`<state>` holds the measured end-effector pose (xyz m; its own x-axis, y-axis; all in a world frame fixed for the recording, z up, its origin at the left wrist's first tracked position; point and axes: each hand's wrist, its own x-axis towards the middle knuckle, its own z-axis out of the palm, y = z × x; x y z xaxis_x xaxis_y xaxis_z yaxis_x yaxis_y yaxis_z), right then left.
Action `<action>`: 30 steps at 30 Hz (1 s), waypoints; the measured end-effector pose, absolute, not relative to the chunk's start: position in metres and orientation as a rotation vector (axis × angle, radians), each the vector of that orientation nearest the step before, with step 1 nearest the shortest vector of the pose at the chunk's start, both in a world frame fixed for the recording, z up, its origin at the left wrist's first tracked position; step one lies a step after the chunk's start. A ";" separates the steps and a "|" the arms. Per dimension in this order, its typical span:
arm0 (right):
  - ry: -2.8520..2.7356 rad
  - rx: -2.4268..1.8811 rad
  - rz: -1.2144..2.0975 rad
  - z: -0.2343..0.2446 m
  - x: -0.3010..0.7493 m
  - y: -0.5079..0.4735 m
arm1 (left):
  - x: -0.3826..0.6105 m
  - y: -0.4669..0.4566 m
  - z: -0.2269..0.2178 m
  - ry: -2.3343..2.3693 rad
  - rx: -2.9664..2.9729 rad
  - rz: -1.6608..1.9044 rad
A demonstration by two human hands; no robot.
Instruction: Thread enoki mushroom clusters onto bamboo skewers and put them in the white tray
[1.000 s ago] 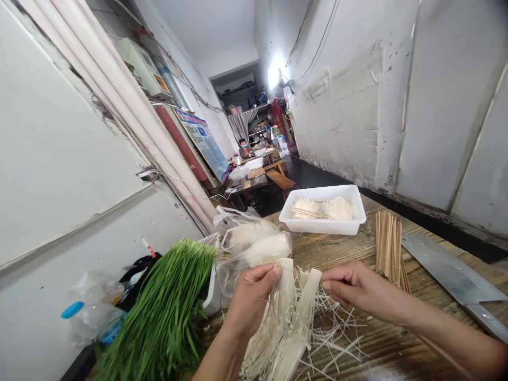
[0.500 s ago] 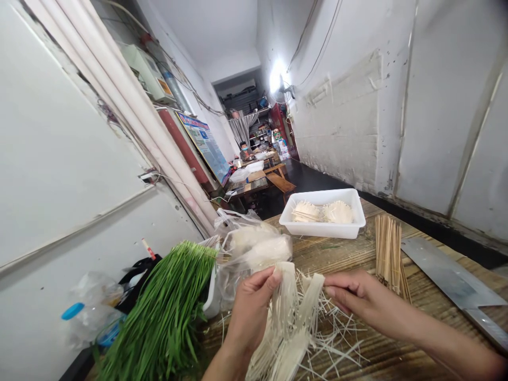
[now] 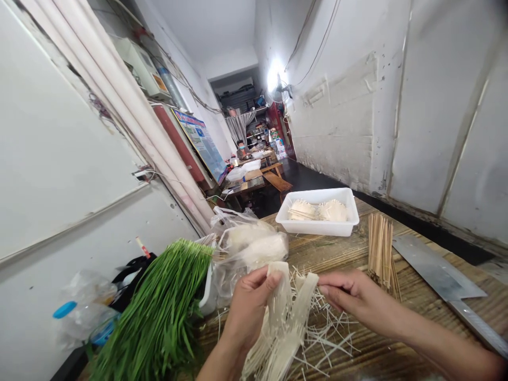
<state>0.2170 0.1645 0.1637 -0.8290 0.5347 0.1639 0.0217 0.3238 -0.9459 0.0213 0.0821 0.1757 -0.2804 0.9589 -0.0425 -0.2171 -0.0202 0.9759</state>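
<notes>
My left hand [image 3: 251, 299] is closed, thumb and fingers pinching the flat base of a pale bunch of enoki mushrooms [image 3: 281, 296]. To its right, my right hand [image 3: 349, 293] is also closed, its fingertips on the upper end of a second enoki strip [image 3: 304, 301]. The two strips spread apart at the top and their strands hang down together over the table. Loose enoki strands [image 3: 329, 338] lie scattered beneath and beside them. Whether a thin skewer is also in my right fingers cannot be made out.
A white tray [image 3: 317, 226] holds enoki bunches with skewers. Bamboo skewers [image 3: 380, 248] and a cleaver [image 3: 436, 270] lie on the right. Garlic chives [image 3: 159, 312] and a plastic bag of enoki [image 3: 257, 243] are on the left. A person [image 3: 243, 151] sits far behind.
The view has shifted slightly, so everything sits a little further left. Both hands keep their hold on the enoki strips, with hardly any other movement.
</notes>
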 end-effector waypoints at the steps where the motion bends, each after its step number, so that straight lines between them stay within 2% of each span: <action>1: -2.145 -0.496 1.527 0.164 0.217 0.164 | 0.021 0.082 0.175 1.259 0.904 1.492; 7: -2.149 -0.492 1.577 0.170 0.219 0.164 | 0.019 0.081 0.174 1.240 0.925 1.399; 15: -2.147 -0.498 1.616 0.168 0.220 0.164 | 0.027 0.081 0.176 1.256 0.806 1.452; 24: -2.242 -0.462 1.302 0.170 0.219 0.157 | 0.023 0.074 0.173 1.319 0.897 1.432; 30: -2.288 -0.462 1.314 0.172 0.225 0.155 | 0.027 0.071 0.176 1.328 0.833 1.400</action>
<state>0.2251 0.1553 0.1719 -0.8384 0.4982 0.2211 0.0602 0.4879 -0.8708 0.0273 0.0709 0.1759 -0.2696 0.9517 -0.1467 -0.1972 0.0946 0.9758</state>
